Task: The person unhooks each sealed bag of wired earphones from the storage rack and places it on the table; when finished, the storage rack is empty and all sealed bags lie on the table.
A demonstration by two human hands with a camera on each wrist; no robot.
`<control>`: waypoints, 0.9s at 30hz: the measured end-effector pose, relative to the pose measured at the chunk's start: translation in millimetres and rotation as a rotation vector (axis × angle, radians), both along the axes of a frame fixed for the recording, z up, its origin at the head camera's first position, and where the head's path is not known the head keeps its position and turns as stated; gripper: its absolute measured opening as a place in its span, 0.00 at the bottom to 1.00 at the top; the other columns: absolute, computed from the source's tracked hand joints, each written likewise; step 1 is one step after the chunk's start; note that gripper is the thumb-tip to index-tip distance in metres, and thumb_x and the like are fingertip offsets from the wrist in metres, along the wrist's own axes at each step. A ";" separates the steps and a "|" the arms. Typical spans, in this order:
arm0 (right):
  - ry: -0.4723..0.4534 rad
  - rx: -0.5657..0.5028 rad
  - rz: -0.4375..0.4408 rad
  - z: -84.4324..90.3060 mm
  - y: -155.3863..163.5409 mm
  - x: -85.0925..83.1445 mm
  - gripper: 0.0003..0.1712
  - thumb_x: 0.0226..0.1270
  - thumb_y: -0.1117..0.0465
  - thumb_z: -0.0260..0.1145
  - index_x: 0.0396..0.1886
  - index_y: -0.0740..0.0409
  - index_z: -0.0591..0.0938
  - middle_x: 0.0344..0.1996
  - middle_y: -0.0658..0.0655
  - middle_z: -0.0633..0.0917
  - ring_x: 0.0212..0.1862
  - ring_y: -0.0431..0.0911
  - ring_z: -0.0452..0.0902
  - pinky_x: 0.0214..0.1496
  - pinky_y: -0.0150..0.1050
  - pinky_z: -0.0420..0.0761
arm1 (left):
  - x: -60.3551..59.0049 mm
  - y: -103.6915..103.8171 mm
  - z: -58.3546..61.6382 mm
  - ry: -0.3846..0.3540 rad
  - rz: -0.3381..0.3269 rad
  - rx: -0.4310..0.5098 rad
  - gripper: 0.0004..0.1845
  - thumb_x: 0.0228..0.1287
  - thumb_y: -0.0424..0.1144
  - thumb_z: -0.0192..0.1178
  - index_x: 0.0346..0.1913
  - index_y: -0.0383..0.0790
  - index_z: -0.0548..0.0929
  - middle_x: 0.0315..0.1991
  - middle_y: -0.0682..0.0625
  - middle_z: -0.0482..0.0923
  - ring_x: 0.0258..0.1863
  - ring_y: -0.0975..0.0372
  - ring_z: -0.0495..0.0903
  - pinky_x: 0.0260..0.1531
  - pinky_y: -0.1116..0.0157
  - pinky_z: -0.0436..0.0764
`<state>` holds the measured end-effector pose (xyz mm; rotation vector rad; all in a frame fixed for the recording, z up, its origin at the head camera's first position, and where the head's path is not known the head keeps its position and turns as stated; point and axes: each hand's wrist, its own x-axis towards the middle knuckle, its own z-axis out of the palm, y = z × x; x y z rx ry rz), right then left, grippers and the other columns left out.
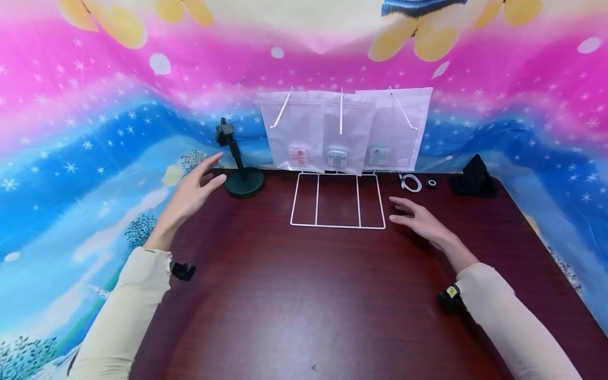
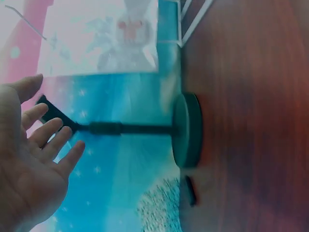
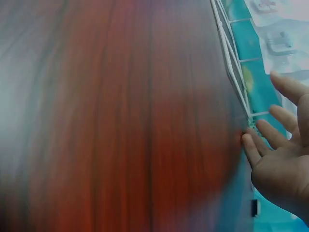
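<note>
My left hand is raised with relaxed, spread fingers beside a dark green stand with a round base and a clamp head. Nothing is held in it; the left wrist view shows the palm in front of that stand. On the right, my other hand hovers with loosely extended fingers near a white wire rack, holding nothing. From the rack's hooks hang white bags: the left one with pink earphones, the middle one with white earphones, the right one with pale green earphones.
A coiled white cable and a small black object with a white ring lie right of the rack. Farther right stands a black folded holder. Patterned cloth surrounds the dark red wooden table.
</note>
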<state>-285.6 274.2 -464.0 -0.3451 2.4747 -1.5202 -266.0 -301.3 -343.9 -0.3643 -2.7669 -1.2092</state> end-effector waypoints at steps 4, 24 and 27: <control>-0.045 -0.022 0.004 -6.4 -5.7 -10.3 0.39 0.75 0.56 0.68 0.81 0.55 0.64 0.76 0.65 0.68 0.77 0.60 0.61 0.66 0.38 0.71 | -12.2 18.7 7.6 0.005 -0.033 0.048 0.35 0.77 0.62 0.53 0.82 0.66 0.57 0.83 0.51 0.55 0.77 0.44 0.62 0.72 0.39 0.65; -0.013 0.129 0.092 -4.8 -19.0 -15.4 0.38 0.69 0.56 0.75 0.75 0.60 0.73 0.82 0.61 0.58 0.82 0.60 0.48 0.78 0.62 0.59 | -85.0 107.6 41.7 0.120 0.116 0.264 0.37 0.79 0.49 0.57 0.84 0.54 0.55 0.82 0.54 0.56 0.79 0.63 0.59 0.75 0.61 0.65; 0.001 0.154 0.089 -5.7 -19.4 -16.5 0.39 0.68 0.57 0.76 0.75 0.61 0.73 0.81 0.62 0.58 0.82 0.61 0.48 0.78 0.61 0.58 | -92.8 116.4 46.0 0.130 0.165 0.277 0.38 0.79 0.47 0.57 0.84 0.53 0.53 0.83 0.55 0.54 0.80 0.64 0.57 0.75 0.62 0.65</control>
